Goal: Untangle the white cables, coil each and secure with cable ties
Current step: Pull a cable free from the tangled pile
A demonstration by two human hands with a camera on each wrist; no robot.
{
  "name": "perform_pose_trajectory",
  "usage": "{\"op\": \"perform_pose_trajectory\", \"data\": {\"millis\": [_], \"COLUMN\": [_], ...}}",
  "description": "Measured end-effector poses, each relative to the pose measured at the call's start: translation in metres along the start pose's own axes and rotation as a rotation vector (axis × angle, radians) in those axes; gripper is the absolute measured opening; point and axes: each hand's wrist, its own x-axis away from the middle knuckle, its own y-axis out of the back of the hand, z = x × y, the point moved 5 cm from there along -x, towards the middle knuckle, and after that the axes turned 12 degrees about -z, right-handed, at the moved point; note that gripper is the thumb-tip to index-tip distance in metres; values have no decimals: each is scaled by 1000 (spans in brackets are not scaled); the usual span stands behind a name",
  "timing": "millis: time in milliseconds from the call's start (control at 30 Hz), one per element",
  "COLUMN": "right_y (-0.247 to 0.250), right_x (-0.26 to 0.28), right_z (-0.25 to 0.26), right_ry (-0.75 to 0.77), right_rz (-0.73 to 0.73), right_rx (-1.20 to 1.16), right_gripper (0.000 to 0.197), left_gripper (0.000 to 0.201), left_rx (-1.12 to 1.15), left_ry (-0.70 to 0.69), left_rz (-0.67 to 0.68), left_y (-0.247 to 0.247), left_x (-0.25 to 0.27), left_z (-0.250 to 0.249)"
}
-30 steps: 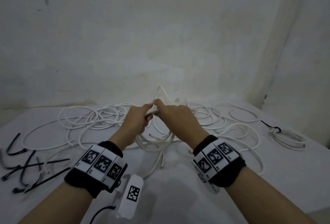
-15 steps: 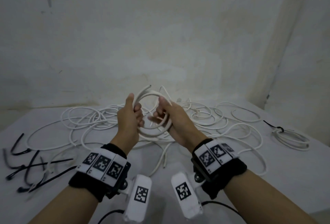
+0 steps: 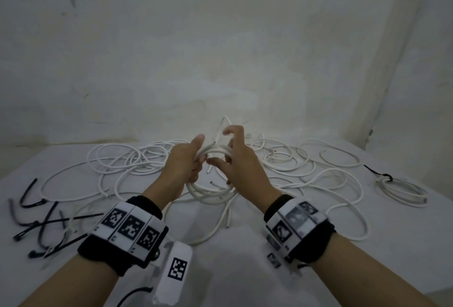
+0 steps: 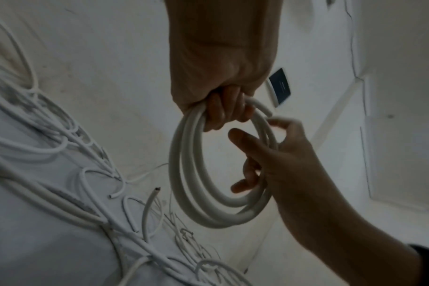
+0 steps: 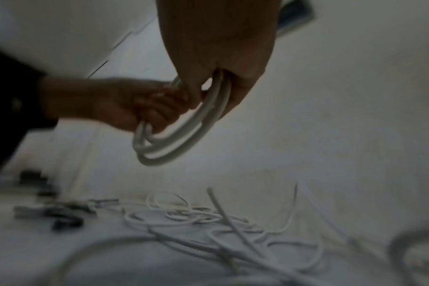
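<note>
a small coil of white cable (image 4: 208, 193), a few loops thick, hangs in the air between our two hands, above the middle of the white table (image 3: 245, 270). our left hand (image 3: 181, 167) has its fingers curled tight round the top of the coil at about 12 o'clock in the left wrist view, and a cut end of the cable sticks out just past the knuckles. our right hand (image 3: 242, 167) meets the coil at roughly 3 o'clock: the thumb reaches inside the ring, one lower finger hooks the strands, and the forefinger curves loosely over the outer loop; the right wrist view is blurred, so how firm that hold is we cannot tell. under the coil a tangle of loose white cables (image 3: 137, 164) spreads over the table from 9 o'clock round to 3 o'clock. at the far right, about 3 o'clock, lies a finished coil (image 3: 402, 190) bound with a black tie. at 8 o'clock, near the left edge, a scatter of black cable ties (image 3: 44, 223) rests apart from the tangle.
</note>
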Motion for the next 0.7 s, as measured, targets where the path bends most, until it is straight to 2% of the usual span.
{"op": "perform_pose_trajectory", "data": {"millis": [67, 100, 133, 200, 267, 367, 400, 467, 567, 633, 700], "right_y": [-2, -5, -8, -11, -12, -14, -13, -13, -13, -19, -31], "right_x": [1, 3, 4, 3, 3, 3, 4, 7, 5, 3, 1], "right_z": [4, 6, 6, 4, -2, -3, -3, -2, 0, 3, 7], "right_ry": [348, 511, 632, 755, 798, 806, 807, 825, 858, 877, 881], "right_rz": [-37, -62, -84, -150, -168, -191, -192, -185, -205, -201, -177], "right_rx": [424, 606, 752, 916, 928, 920, 901, 866, 801, 772, 788], "right_gripper": [58, 58, 52, 34, 31, 34, 27, 12, 15, 13, 6], "left_gripper": [49, 46, 42, 31, 29, 37, 41, 46, 50, 48, 47], "left_rx": [-89, -103, -98, -72, -99, -208, -247, -260, -44, 56, -26], "left_ry": [-65, -90, -97, -85, -107, -154, -127, 21, 273, 323, 270], "left_rz": [-7, -7, -5, 4, 23, 111, 153, 276, 472, 495, 433], "left_y": [0, -1, -1, -1, 1, 0, 0, 1, 6, 15, 27], "left_x": [2, 4, 4, 4, 3, 7, 8, 8, 11, 10, 6], "left_z": [2, 2, 3, 4, 2, -1, -1, 4, 11, 10, 10]}}
